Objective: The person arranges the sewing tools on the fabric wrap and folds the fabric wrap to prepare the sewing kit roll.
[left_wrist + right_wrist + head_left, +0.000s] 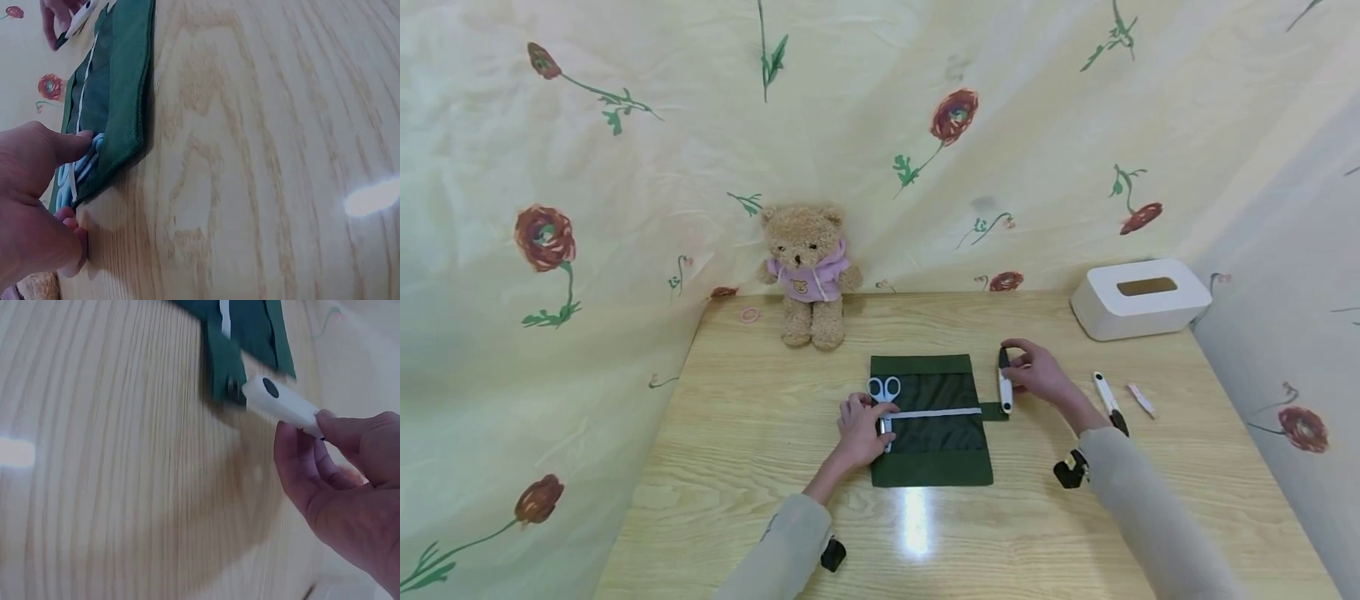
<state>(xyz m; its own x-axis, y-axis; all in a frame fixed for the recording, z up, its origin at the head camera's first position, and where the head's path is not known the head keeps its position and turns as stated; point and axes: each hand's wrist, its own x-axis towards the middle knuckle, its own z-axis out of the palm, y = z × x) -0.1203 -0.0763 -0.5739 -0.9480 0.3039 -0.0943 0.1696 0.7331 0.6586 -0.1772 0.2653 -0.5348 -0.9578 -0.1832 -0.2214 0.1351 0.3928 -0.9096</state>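
Pouch (934, 472): green, laid flat, middle of tabletop (722, 467); white band (936, 412) across it, short tab (994, 412) out from the right side.
Scissors (883, 387): pale blue, at the pouch's left edge, handles to the far side; apparently under the band.
Left hand (857, 429): on the scissors; fingers (74, 240) drawn nearly together, pinching them at the band.
Tool (1005, 383): black and white, right of the pouch, black end away from the person; white end close by the tab, contact cannot be told.
Right hand (1037, 373): thumb and fingers closed on the tool in a light pinch, palm clear.
Second tool (1102, 392): similar, on tabletop to the right of the right hand.
Step in hand, judged: scissors steadied at the band while the tool is held near the pouch.
Left handling, advised: light pressure, so that the band is not dragged askew.
Right handling, advised: grip near the black end, leaving the white end free; tool clear of the tab, lest it snag; slow approach, parallel to the scissors.
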